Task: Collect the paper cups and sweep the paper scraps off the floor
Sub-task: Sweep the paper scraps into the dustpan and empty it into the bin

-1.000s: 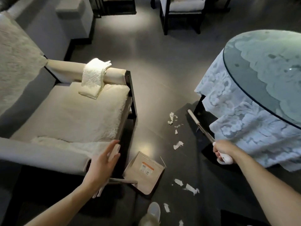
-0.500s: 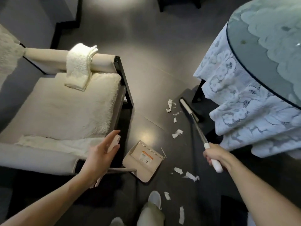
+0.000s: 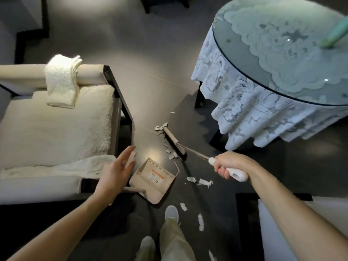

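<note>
Head camera looks down on a person mid-sweep on a dark floor (image 3: 150,53) between a cream armchair (image 3: 56,129) and a round table (image 3: 282,59) draped in white lace. The right hand (image 3: 231,165) wraps its fingers fully round the white grip of a broom (image 3: 174,141), whose head rests on the floor just ahead of a beige dustpan (image 3: 154,178). Paper scraps (image 3: 172,155) lie bunched against the broom head, more sit at its far tip, and others are scattered near the dustpan's right edge and down beside a pale shoe (image 3: 171,212). The left hand (image 3: 116,172) hovers over the dustpan's upright handle, fingers nearly straight against its white end; the thumb is hidden, so how firmly the handle is held cannot be told. A folded white towel (image 3: 62,80) hangs over the armchair's arm. On the table's glass top a pale green object (image 3: 335,34) is blurred and cut off at the frame edge, and cannot be identified. The lower handle of the dustpan disappears behind the left wrist.
</note>
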The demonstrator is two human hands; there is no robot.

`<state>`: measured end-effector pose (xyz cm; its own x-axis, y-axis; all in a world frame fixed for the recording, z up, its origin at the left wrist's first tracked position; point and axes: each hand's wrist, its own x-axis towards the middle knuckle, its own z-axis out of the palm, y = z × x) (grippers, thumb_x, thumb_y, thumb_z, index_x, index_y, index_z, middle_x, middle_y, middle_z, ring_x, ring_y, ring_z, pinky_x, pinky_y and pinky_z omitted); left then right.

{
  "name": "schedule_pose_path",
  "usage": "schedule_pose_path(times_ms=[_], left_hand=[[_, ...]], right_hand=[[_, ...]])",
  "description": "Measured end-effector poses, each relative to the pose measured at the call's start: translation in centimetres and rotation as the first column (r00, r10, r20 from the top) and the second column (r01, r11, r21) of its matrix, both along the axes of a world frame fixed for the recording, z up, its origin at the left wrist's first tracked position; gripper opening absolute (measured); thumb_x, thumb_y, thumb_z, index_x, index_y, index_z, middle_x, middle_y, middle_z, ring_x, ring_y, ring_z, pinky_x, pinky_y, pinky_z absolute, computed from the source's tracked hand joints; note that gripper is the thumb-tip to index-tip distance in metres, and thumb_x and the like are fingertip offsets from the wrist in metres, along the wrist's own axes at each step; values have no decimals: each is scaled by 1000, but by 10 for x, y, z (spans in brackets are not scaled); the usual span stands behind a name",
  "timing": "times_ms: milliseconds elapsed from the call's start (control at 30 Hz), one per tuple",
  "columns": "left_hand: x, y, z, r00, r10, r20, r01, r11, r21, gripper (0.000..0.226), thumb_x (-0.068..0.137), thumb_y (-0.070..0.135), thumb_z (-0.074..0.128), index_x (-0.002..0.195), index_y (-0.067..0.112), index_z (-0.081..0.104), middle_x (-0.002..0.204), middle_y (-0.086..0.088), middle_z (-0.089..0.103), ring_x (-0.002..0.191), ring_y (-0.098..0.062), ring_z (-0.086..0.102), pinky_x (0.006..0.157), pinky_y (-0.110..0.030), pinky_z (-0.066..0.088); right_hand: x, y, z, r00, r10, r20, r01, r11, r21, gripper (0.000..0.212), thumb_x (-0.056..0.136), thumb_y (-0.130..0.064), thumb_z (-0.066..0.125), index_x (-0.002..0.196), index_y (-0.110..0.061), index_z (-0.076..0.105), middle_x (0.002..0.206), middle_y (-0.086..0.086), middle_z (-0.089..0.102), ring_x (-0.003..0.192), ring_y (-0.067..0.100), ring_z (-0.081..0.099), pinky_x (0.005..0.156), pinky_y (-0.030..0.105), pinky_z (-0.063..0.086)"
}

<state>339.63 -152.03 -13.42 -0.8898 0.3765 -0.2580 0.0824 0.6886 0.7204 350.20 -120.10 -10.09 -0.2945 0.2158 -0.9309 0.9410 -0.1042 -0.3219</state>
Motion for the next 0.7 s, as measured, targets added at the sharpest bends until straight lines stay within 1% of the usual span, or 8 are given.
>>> schedule_pose_path(times_ms=[67, 100, 200, 267, 367, 467, 600, 700], left_hand=[[8, -5, 4, 1000, -2, 1, 2, 1000, 21, 47, 93, 34, 54, 131, 57, 39, 107, 13, 59, 87, 7, 55, 74, -14, 40], [10, -8, 5, 1000, 4, 9, -4, 1000, 29, 48, 93, 34, 55, 128, 63, 37, 109, 14, 57, 89, 9, 53, 78, -15, 41], [17, -22, 5, 1000, 15, 1, -15, 1000, 22, 49, 91, 38, 55, 124, 69, 36, 114, 20, 57, 105, -1, 56, 90, -27, 43], [20, -31, 5, 999, 41, 8, -42, 998, 38, 45, 86, 46, 53, 124, 66, 39, 116, 28, 58, 113, 3, 55, 97, -27, 42], [17, -40, 3, 997, 72, 2, -72, 997, 40, 44, 83, 48, 52, 119, 70, 40, 104, 45, 55, 110, 18, 50, 94, -15, 40], [12, -46, -1, 993, 110, -33, -109, 993, 42, 51, 84, 38, 57, 118, 72, 41, 102, 47, 55, 107, 23, 48, 87, 2, 34], [2, -67, -10, 989, 106, -102, -104, 994, 31, 72, 86, 9, 65, 129, 61, 39, 115, 47, 50, 113, 15, 50, 92, 1, 34], [-13, -73, -13, 984, 133, -120, -132, 991, 15, 67, 88, 12, 64, 126, 63, 43, 110, 49, 51, 111, 20, 48, 89, 3, 32]], right_hand=[[-8, 4, 5, 1000, -8, -14, 8, 1000, -3, 20, 81, 6, 48, 94, -4, 58, 52, 4, 45, 39, 8, 38, 33, 15, 29], [-14, 4, 5, 1000, 6, -24, -6, 1000, 20, 18, 80, 7, 48, 91, -4, 57, 52, 4, 45, 38, 8, 38, 33, 15, 29], [-39, 2, -2, 997, 64, -52, -56, 990, 129, 15, 77, 7, 48, 84, -4, 55, 45, 3, 45, 35, 10, 40, 35, 16, 31], [-60, 4, -11, 993, 101, -58, -88, 976, 199, 15, 77, 6, 48, 86, -2, 57, 46, 4, 47, 33, 11, 41, 37, 16, 34], [-93, 13, -32, 978, 196, -66, -169, 941, 292, 18, 77, 3, 49, 91, -3, 58, 55, 9, 52, 39, 15, 48, 43, 21, 41], [-125, 23, -60, 934, 355, -37, -312, 863, 398, 21, 77, -1, 50, 95, -1, 61, 66, 13, 60, 60, 23, 56, 59, 32, 47], [-164, 28, -95, 864, 503, 32, -471, 781, 410, 31, 77, 2, 48, 103, 7, 64, 76, 19, 60, 71, 30, 54, 66, 35, 43], [-170, 13, -109, 790, 604, 105, -592, 709, 382, 32, 80, -1, 49, 109, 5, 61, 75, 17, 60, 71, 28, 55, 67, 34, 44]])
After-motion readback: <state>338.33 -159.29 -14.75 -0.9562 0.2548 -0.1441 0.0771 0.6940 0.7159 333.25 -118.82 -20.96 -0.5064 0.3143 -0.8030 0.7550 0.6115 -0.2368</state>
